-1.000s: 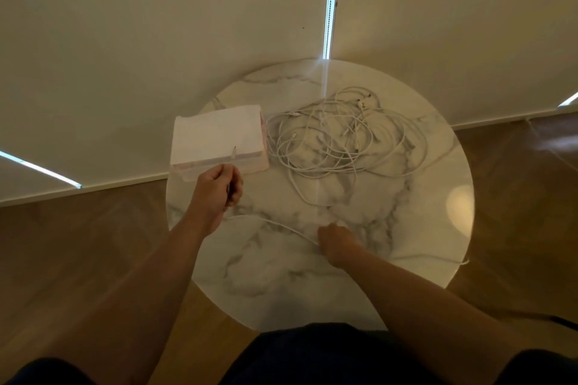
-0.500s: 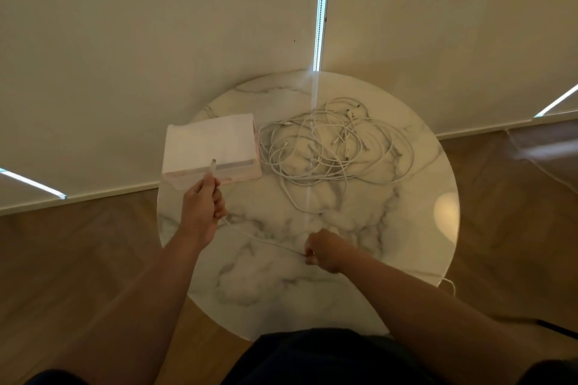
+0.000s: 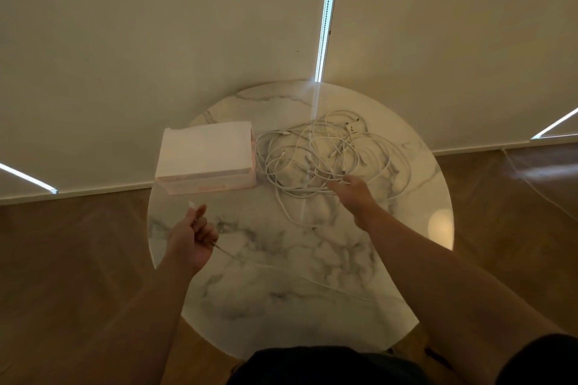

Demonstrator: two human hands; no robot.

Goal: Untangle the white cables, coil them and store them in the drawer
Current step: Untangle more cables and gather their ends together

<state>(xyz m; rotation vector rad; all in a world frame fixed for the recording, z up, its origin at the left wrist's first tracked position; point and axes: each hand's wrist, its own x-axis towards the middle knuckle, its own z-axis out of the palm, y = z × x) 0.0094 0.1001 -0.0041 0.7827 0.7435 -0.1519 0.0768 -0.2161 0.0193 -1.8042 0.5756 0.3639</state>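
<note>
**Head view: left grip pinches one cable end, right grip at the tangle**

Brown wood floor (image 3: 62,259) fills the left edge. Above it, at the table's left rim, the left grip (image 3: 190,237) is curled with thumb and fingers pinching a loose cable (image 3: 191,205) just below its small white plug, which sticks up past the fingertips. The thin cord leaves the palm and lies slack across the table (image 3: 281,316), a round slab of glossy white marble with grey veins. The cord fades out of sight toward the near right rim.

Behind the left grip stands the drawer (image 3: 205,156), a boxy unit with a flat white top and a pale pink, translucent-looking front. Whether it is open or closed is hard to make out.

Just right of it, touching or nearly so, lies the tangle (image 3: 312,156): many thin white cables in loose overlapping loops, several small plugs showing. Single cords cannot be followed.

The right grip (image 3: 356,194) reaches over the tangle's near edge. It is blurred, so I cannot tell whether it is spread or pinching a strand.

Cream blinds (image 3: 438,40), smooth and matte, hang behind with bright slits between them. Dark clothing (image 3: 312,366) is cut off at the bottom.
</note>
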